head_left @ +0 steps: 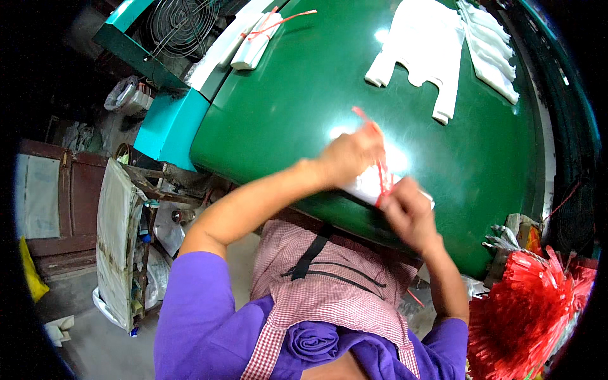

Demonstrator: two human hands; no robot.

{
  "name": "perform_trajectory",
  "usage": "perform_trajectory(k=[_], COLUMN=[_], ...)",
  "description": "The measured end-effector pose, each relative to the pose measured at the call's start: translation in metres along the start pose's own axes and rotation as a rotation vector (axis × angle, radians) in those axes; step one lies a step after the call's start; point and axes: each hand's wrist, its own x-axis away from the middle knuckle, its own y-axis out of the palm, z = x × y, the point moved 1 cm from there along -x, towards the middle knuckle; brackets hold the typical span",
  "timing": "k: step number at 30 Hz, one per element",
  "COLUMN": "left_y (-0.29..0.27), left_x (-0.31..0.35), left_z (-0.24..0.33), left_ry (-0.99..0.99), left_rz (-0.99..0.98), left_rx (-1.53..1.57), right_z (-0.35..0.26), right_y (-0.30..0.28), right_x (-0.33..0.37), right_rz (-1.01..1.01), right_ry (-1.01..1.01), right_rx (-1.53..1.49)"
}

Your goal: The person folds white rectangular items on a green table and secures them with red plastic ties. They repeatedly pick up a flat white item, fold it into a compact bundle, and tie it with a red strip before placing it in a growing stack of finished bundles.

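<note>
A folded white bundle [366, 185], apparently plastic bags, lies near the front edge of the green table. Around its middle runs a red plastic strip [384, 180]. My left hand [353, 155] is closed on the strip above the bundle, and a loose red end sticks out past the fingers. On the bundle's right side my right hand [410, 214] is closed in a pinch on the strip's lower part. Motion blurs both hands slightly, and they hide parts of the bundle.
Flat white T-shirt bags [425, 44] and a fanned bag stack [487, 54] lie at the table's [304, 95] far right. Tied white bundles [254, 54] rest far left. Red strips [522, 310] hang at the near right. A turquoise machine part [170, 130] adjoins the left edge.
</note>
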Motion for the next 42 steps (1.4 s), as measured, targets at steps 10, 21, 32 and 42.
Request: perform_trajectory(k=[10, 21, 32, 42], left_y=[-0.050, -0.150, -0.054, -0.037], left_x=[-0.001, -0.011, 0.077, 0.070], left_z=[-0.013, -0.192, 0.006, 0.009], left_ry=[0.180, -0.532, 0.158, 0.225], left_rz=[-0.223, -0.040, -0.634, -0.365], left_rx=[-0.407, -1.080, -0.224, 0.025], right_z=[0.008, 0.142, 0.015, 0.023], right_y=[-0.010, -0.068, -0.038, -0.033], right_x=[-0.089, -0.206, 0.007, 0.091], right_rz=[-0.061, 0.083, -0.168, -0.021], right_ry=[0.017, 0.100, -0.072, -0.176], right_rx=[0.084, 0.756, 0.228, 0.338])
